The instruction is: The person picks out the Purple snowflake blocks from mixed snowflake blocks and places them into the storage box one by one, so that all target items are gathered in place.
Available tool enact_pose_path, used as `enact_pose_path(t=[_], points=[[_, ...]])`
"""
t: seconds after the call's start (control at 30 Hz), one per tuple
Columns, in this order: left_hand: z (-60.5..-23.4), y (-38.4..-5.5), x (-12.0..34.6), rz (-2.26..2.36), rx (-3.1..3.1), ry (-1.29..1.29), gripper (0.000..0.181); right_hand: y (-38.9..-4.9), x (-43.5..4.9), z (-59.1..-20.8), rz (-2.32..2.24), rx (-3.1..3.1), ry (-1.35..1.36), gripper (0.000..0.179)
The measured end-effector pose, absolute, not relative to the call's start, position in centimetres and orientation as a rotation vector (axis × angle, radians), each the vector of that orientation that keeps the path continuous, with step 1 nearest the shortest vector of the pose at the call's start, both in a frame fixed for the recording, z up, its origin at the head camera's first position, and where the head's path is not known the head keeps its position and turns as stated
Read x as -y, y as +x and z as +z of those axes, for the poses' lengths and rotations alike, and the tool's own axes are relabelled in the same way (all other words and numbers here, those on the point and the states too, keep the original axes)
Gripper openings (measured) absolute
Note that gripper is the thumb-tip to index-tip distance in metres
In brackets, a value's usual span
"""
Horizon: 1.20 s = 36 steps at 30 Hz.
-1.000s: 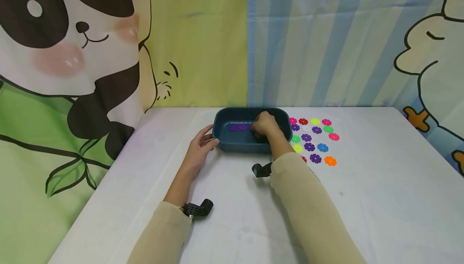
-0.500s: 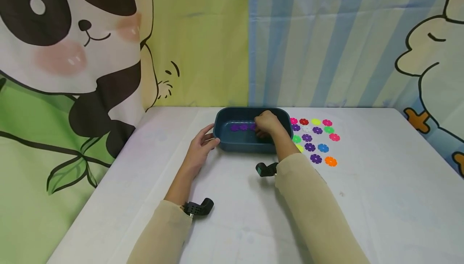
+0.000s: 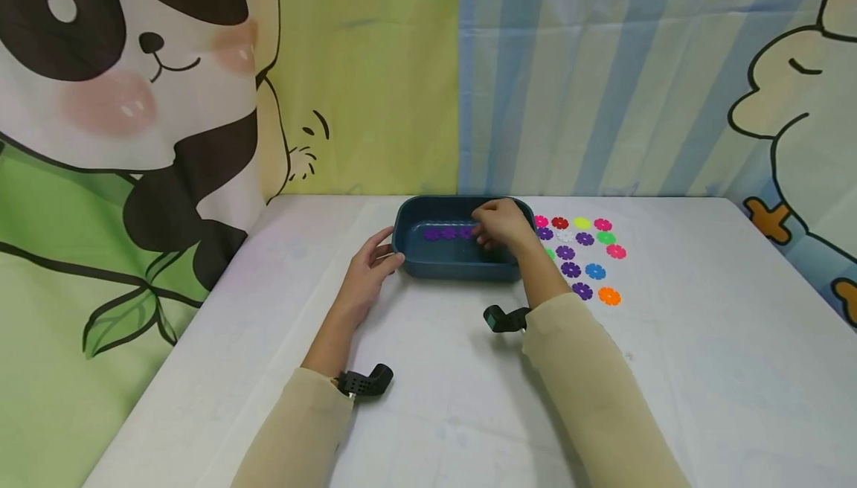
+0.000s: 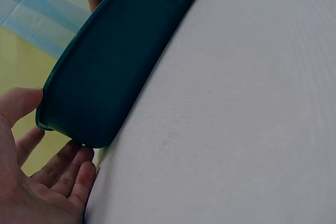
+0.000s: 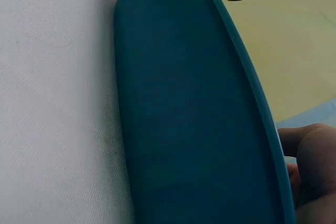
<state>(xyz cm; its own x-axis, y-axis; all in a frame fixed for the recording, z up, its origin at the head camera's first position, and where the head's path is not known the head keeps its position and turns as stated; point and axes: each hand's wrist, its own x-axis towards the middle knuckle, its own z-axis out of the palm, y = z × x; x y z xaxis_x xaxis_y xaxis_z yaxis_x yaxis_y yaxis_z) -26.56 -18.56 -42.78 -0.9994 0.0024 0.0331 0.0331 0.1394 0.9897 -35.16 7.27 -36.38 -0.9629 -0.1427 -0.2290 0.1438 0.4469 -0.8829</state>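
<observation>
Right wrist view: right grip [image 5: 317, 163] part-hidden behind tray [image 5: 194, 103], edge-cropped.

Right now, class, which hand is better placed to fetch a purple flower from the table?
Probably the right hand: it is toward the right end of the blue tray, nearer the purple flowers lying on the table. The left hand touches the tray's opposite end.

Your head cam looks forward and down across the table [image 3: 428, 399] to the backdrop [image 3: 375, 86]; widest, farthest back. Your left-wrist cam sits close, rolled, facing right and far along the tray [image 4: 121, 61]. Right-wrist: close, rolled, facing left and far. Both wrist views share the tray's near wall, your left hand [image 3: 364, 272] and right hand [image 3: 504, 225].
</observation>
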Motion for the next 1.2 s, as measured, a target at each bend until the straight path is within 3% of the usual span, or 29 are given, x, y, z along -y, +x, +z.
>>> enact_pose_path(t=[1.2], points=[[-42.8,-26.7,18.6,-2.063,2.357,-0.024,0.06,-32.5,-11.8,-35.3,-1.748,-2.45,-0.193,0.04]])
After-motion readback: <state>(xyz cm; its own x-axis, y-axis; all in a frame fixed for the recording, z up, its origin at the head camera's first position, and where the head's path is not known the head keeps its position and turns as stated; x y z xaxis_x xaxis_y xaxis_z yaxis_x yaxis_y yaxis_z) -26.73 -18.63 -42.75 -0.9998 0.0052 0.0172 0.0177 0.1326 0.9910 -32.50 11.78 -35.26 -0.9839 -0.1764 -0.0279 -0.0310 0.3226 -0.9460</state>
